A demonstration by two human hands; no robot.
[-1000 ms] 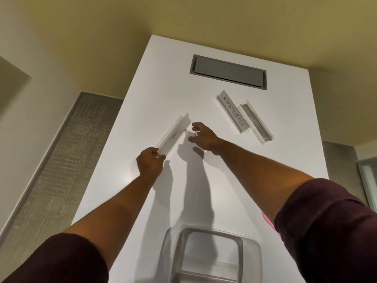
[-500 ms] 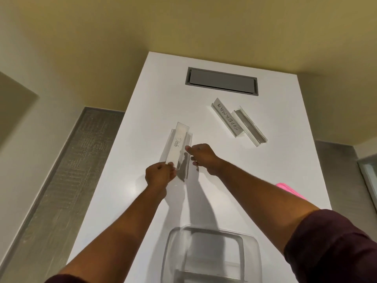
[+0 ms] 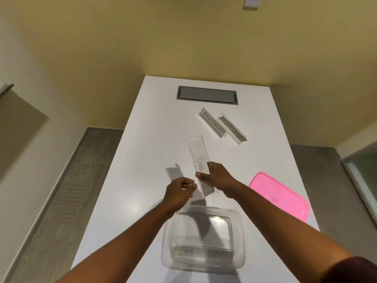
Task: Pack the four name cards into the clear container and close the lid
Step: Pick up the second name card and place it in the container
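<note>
My right hand [image 3: 219, 176] grips a clear name card marked "Dog" [image 3: 199, 155] by its middle, lifted off the white table [image 3: 142, 160] just beyond the clear container [image 3: 168, 242]. My left hand [image 3: 178, 193] is curled, its fingertips pinched at the card's near left corner. The container stands open near the front edge, and one name card [image 3: 204, 249] lies flat inside it. Two more cards lie side by side far right: one reading "SUPERMAN" [image 3: 213, 123] and another [image 3: 232, 129] beside it. The pink lid [image 3: 279, 198] rests on the table to the right of the container.
A grey recessed hatch [image 3: 207, 94] sits in the table's far end. The table drops off on both sides to grey floor [image 3: 67, 190]. A yellow wall stands behind the table.
The "Dog" card has come nearer and to the right, toward the container. My right hand has taken hold of its middle. The view has tilted down, so the pink lid shows fully.
</note>
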